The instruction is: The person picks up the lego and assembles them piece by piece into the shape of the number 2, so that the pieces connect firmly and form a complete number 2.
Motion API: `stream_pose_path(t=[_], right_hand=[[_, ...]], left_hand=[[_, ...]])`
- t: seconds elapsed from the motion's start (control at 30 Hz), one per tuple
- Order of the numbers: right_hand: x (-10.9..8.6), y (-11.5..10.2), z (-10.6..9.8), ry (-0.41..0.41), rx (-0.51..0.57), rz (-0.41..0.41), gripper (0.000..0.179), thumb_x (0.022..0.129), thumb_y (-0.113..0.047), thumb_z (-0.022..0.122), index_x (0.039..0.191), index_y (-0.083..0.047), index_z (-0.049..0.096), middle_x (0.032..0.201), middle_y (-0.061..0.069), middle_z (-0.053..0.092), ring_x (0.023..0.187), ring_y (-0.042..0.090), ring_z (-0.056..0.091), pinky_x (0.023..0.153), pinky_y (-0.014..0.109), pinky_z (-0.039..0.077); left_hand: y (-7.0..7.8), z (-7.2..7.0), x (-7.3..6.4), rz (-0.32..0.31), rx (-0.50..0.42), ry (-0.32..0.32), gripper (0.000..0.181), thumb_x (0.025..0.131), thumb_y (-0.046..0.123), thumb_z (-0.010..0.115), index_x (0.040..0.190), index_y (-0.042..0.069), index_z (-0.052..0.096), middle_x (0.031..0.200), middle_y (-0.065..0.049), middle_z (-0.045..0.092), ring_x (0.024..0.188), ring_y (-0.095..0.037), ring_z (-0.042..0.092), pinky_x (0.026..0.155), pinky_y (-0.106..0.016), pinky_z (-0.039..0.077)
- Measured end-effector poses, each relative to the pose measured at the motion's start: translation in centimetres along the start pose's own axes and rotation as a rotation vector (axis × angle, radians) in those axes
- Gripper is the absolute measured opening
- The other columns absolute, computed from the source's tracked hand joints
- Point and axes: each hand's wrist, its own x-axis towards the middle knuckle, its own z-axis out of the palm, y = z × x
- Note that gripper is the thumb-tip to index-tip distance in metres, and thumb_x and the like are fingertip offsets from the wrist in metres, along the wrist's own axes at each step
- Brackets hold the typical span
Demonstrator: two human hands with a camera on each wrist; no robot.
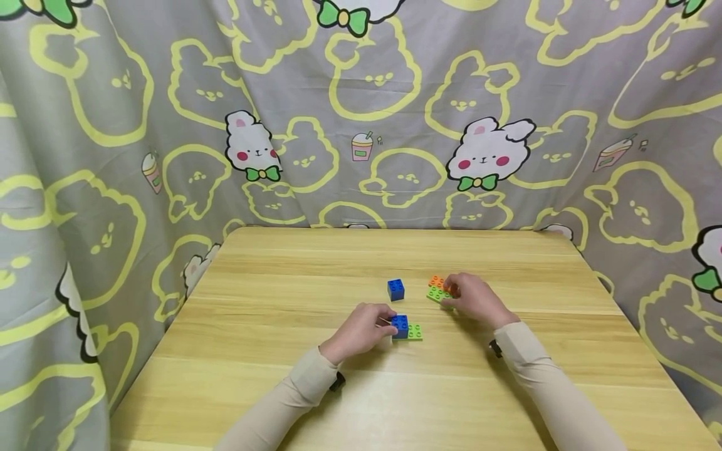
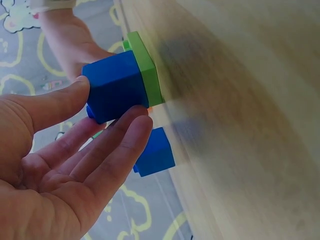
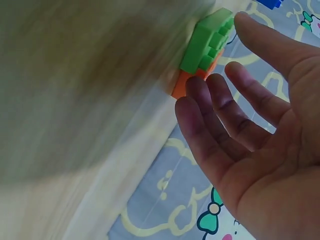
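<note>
My left hand [image 1: 360, 331] pinches a blue toy building block [image 1: 400, 327] between thumb and fingers. That block sits on one end of a flat light green block [image 1: 415, 333], whose other studs show to its right. My right hand [image 1: 478, 300] is at a second green block [image 1: 437, 295] and an orange block [image 1: 436, 282], which lie side by side. In the right wrist view its loosely bent fingers [image 3: 212, 115] are close to the orange block [image 3: 182, 85], and the thumb is near the far end of the green block [image 3: 206, 42]; firm contact cannot be made out.
Another blue block [image 1: 396, 290] stands apart on the wooden table [image 1: 293, 263], behind the left hand's block and left of the orange and green pair. A patterned grey curtain [image 1: 316, 156] hangs along the table's back and sides.
</note>
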Motion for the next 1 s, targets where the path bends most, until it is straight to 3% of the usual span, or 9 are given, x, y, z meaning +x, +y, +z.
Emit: stream_pose_path(t=[0.43, 0.77, 1.0], right_hand=[[-0.5, 0.4, 0.7, 0.032, -0.041, -0.101, 0.03, 0.083, -0.011, 0.084, 0.109, -0.001, 0.075, 0.091, 0.008, 0.063, 0.08, 0.02, 0.058, 0.073, 0.039, 0.052], [-0.9, -0.3, 0.2, 0.021, 0.043, -0.068, 0.03, 0.088, -0.014, 0.08, 0.117, -0.003, 0.075, 0.099, 0.007, 0.071, 0.08, 0.018, 0.056, 0.072, 0.034, 0.048], [-1.3, -1.4, -0.3, 0.027, 0.08, -0.068, 0.031, 0.091, -0.014, 0.078, 0.12, -0.005, 0.074, 0.109, 0.01, 0.073, 0.09, 0.019, 0.064, 0.081, 0.04, 0.056]], left_hand=[[-0.1, -0.1, 0.0, -0.001, -0.028, -0.014, 0.029, 0.094, 0.012, 0.075, 0.119, -0.001, 0.071, 0.114, -0.013, 0.075, 0.099, -0.021, 0.073, 0.085, -0.025, 0.058], [-0.2, -0.3, 0.0, 0.008, -0.022, -0.012, 0.027, 0.094, 0.014, 0.075, 0.118, 0.001, 0.072, 0.111, -0.012, 0.076, 0.098, -0.021, 0.074, 0.083, -0.024, 0.058], [-0.2, -0.1, 0.1, -0.01, -0.011, -0.014, 0.029, 0.095, 0.015, 0.074, 0.121, 0.002, 0.071, 0.115, -0.012, 0.075, 0.095, -0.019, 0.074, 0.083, -0.025, 0.058]])
